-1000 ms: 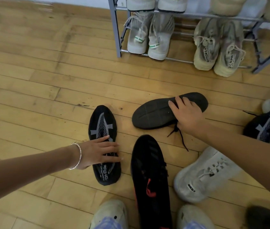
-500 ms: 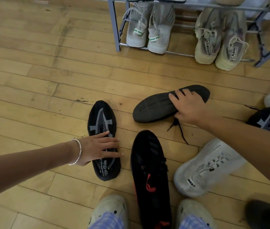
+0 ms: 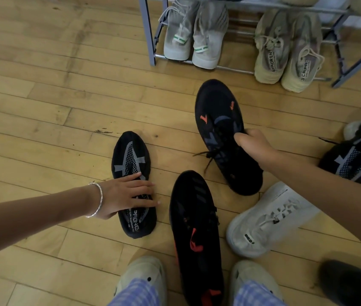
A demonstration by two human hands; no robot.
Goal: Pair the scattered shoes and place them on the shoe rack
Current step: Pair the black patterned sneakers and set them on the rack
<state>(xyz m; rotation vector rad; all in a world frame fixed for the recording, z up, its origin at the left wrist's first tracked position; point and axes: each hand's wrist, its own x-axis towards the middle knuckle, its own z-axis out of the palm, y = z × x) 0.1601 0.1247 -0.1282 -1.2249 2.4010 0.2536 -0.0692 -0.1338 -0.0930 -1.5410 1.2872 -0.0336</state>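
Note:
My right hand (image 3: 254, 146) grips a black shoe with red marks (image 3: 221, 129) at its opening; the shoe is upright with its toe toward the shoe rack (image 3: 147, 32). Its match, another black shoe with red marks (image 3: 195, 230), lies on the floor between my feet. My left hand (image 3: 124, 195) rests flat, fingers spread, on a black shoe with grey pattern (image 3: 131, 160). A similar black and grey shoe (image 3: 356, 155) lies at the right edge. A white shoe (image 3: 270, 219) lies below my right arm.
The rack's bottom shelf holds a grey pair (image 3: 195, 34) and a beige pair (image 3: 285, 51). Another dark shoe (image 3: 351, 283) shows at the bottom right corner. My two feet in pale clogs (image 3: 144, 277) stand on the wooden floor (image 3: 42, 96).
My right hand has turned the black and red shoe from sole-up to upright and swung its toe toward the rack. My left hand stays on the black and grey shoe.

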